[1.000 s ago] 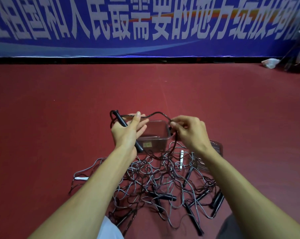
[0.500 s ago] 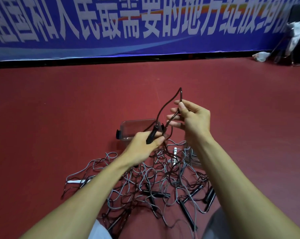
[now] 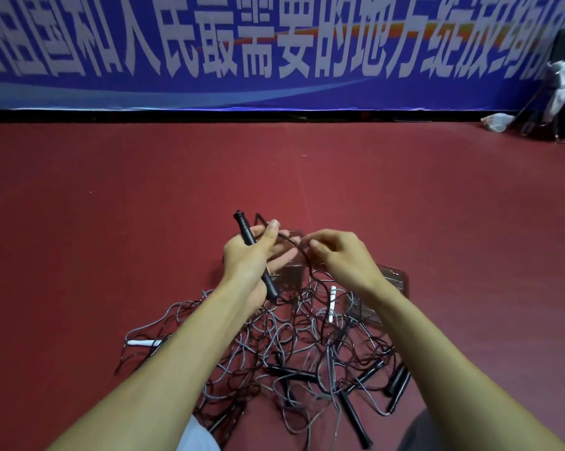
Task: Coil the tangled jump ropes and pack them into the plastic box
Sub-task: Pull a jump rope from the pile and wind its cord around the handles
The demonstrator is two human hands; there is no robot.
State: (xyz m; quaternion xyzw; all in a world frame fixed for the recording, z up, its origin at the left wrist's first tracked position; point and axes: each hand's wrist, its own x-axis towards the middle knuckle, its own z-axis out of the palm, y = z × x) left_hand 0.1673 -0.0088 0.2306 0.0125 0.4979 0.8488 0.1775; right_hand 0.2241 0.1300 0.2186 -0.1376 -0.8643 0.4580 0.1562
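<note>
Gripping a black handle (image 3: 246,232) tilted upright, the left hand (image 3: 251,255) sets its thumb on the cord (image 3: 294,244). The cord arcs across to the right hand (image 3: 342,258), whose fingertips pinch it. Clear box (image 3: 290,274) on the floor (image 3: 112,222) just beyond both hands, partly hidden. Tangled ropes (image 3: 290,346) lie under the wrists.

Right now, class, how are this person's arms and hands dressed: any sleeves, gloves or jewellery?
The left hand and right hand are bare: no gloves, rings or watch show. No sleeve shows on either forearm up to the frame's edge. White cloth and grey cloth show beneath them.
</note>
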